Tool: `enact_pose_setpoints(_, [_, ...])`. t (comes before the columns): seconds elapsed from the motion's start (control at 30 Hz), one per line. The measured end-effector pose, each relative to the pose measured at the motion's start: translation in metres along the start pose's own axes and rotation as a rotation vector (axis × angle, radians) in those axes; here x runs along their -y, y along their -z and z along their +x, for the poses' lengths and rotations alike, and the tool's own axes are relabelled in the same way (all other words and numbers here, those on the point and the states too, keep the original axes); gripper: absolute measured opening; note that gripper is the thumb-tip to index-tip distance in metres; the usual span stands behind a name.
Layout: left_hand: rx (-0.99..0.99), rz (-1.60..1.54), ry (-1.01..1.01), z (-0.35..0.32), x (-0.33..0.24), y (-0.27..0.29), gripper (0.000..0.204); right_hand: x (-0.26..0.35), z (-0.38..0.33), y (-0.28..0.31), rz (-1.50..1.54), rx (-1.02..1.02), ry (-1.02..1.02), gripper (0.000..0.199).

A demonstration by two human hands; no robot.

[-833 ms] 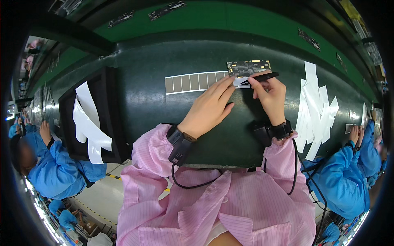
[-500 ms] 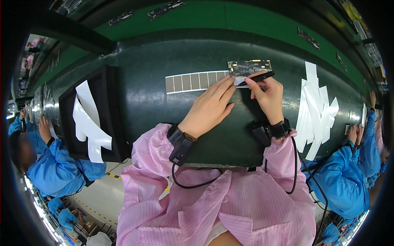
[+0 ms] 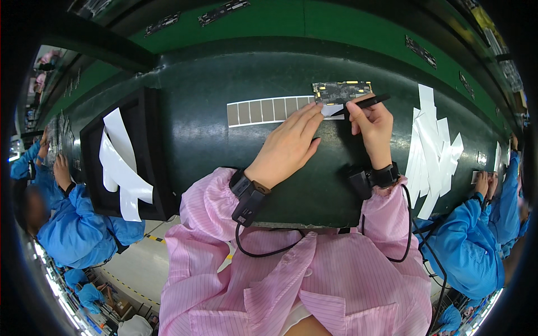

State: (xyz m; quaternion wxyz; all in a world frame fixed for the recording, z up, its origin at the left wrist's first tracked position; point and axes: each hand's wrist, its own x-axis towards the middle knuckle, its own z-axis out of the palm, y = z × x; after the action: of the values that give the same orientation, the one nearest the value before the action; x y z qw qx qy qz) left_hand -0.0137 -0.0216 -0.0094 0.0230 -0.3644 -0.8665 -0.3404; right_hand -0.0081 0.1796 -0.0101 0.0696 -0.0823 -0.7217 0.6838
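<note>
So the white strip [image 3: 268, 111] on the table [image 3: 224, 157] looks part used to me: gray patches [image 3: 244, 113] cover the left run, the right end's bare white, and the circuit board [image 3: 343, 91] lies along that end's far side. Can't tell if the board carries a patch. Left hand [image 3: 286, 143] is unclenched, fingers laid over the strip, gripping nothing. Right hand [image 3: 371, 126] pinches a black tweezer-like tool [image 3: 372, 101], tip by the bare end. Loose white strips [image 3: 428, 145] are heaped off to the right
</note>
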Motion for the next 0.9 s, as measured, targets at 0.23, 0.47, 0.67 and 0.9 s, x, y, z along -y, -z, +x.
enact_pose_setpoints(0.23, [0.002, 0.096, -0.05, 0.012, 0.0, 0.005, 0.046, 0.004, 0.048, 0.002, 0.03, 0.082, -0.006, 0.015])
enact_pose_setpoints(0.47, [-0.078, 0.14, -0.036, 0.021, 0.005, -0.004, 0.05, 0.001, 0.079, -0.008, -0.03, 0.187, 0.005, 0.017])
enact_pose_setpoints(0.67, [-0.037, 0.153, -0.025, 0.022, 0.007, -0.003, 0.048, -0.003, 0.082, -0.007, -0.02, 0.203, 0.003, 0.017])
enact_pose_setpoints(0.9, [-0.038, 0.135, -0.016, 0.023, 0.007, -0.004, 0.048, -0.004, 0.083, -0.006, -0.057, 0.205, -0.002, 0.017])
